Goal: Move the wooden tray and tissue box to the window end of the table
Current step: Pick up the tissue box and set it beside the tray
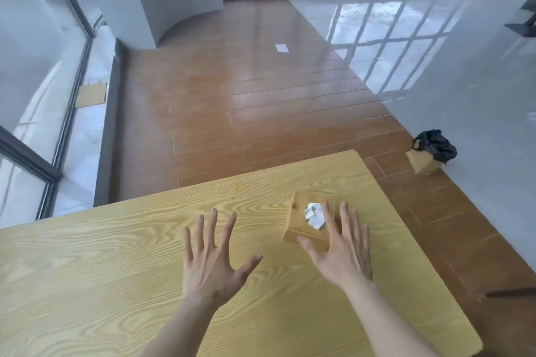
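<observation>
A wooden tissue box (pixel 300 213) with a white tissue sticking out of its top sits on the light wooden table (pixel 116 255), toward the far right part near the table's far edge. My right hand (pixel 339 246) is spread open just above the near right side of the box and covers part of it; I cannot tell if it touches. To the left of the box, my left hand (pixel 214 255) hovers over bare tabletop with fingers apart, holding nothing. No wooden tray is in view.
Beyond the table's far edge lies wooden floor, with windows at the left and at the back. A brown paper bag with a black liner (pixel 429 155) stands on the floor to the right. A white paper (pixel 282 48) lies on the floor farther off.
</observation>
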